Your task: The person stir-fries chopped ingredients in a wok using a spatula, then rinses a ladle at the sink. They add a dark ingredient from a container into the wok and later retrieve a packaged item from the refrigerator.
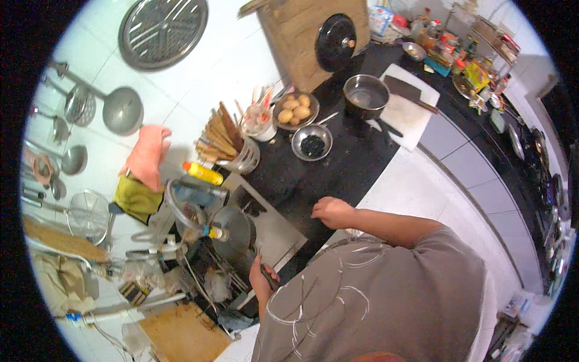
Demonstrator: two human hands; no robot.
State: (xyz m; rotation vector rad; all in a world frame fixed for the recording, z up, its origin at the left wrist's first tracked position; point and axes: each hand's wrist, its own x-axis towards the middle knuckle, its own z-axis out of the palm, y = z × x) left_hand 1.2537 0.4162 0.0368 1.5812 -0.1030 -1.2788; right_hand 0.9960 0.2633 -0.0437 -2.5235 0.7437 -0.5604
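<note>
My left hand [262, 280] is closed round the handle of a dark wok [234, 233], which is tilted over the sink area. Below the faucet's hose, part of the wok's inside is hidden. My right hand [334, 212] hovers by the edge of the black countertop [289, 181], its fingers curled, with nothing visible in it. Farther back on the counter stand a metal bowl of small dark pieces [312, 142], a bowl of potatoes [295, 110] and a metal pot [366, 97].
A white cutting board [409, 113] holds a cleaver [407, 92] and a knife [390, 128]. Chopsticks [219, 138] stand in a container near a yellow bottle [203, 173]. Ladles [123, 111] hang on the tiled wall. Jars and bottles crowd the far corner.
</note>
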